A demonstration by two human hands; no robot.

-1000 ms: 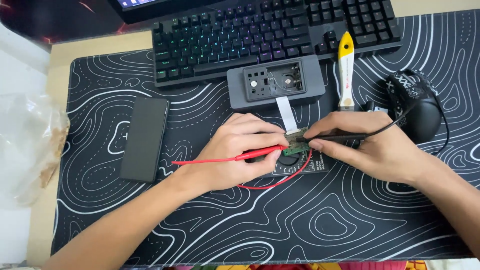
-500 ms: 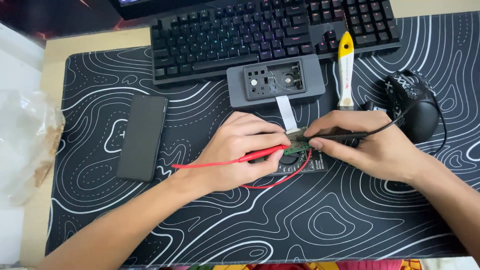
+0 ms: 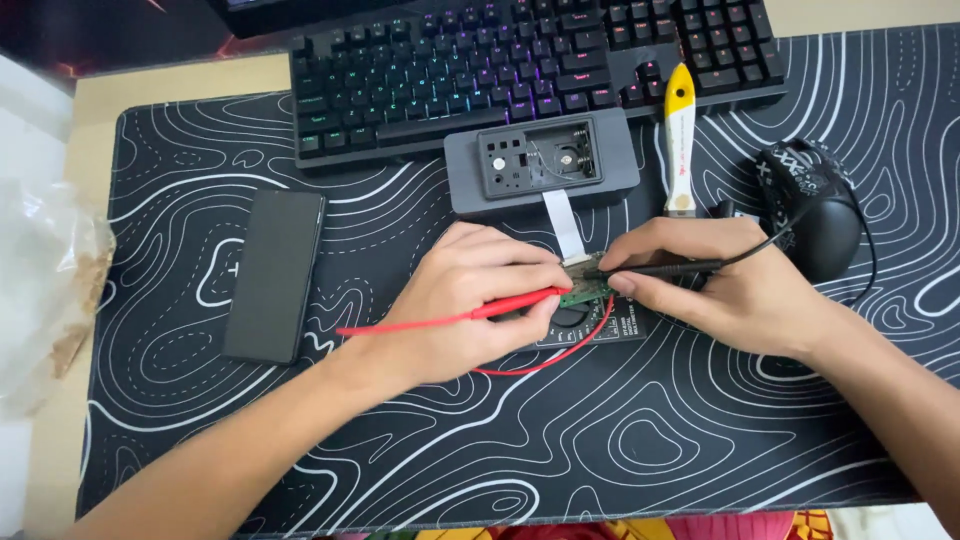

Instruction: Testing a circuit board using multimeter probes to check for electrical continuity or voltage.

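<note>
Between your two sets of fingertips sits a small green circuit board (image 3: 585, 290) — your left hand (image 3: 480, 305) pinches a red probe (image 3: 500, 310) closed against it, your right hand (image 3: 720, 290) grips a black probe (image 3: 660, 268) the same way. Just beyond your fingers a white ribbon cable (image 3: 566, 222) runs to a grey casing (image 3: 470, 170); under them lies a black multimeter (image 3: 600, 325).

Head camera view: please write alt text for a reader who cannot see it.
Two bare hands press probes onto a small green circuit board on a black patterned desk mat: the left hand holds a red probe, the right hand a black probe. Above lies an open grey plastic case.
</note>
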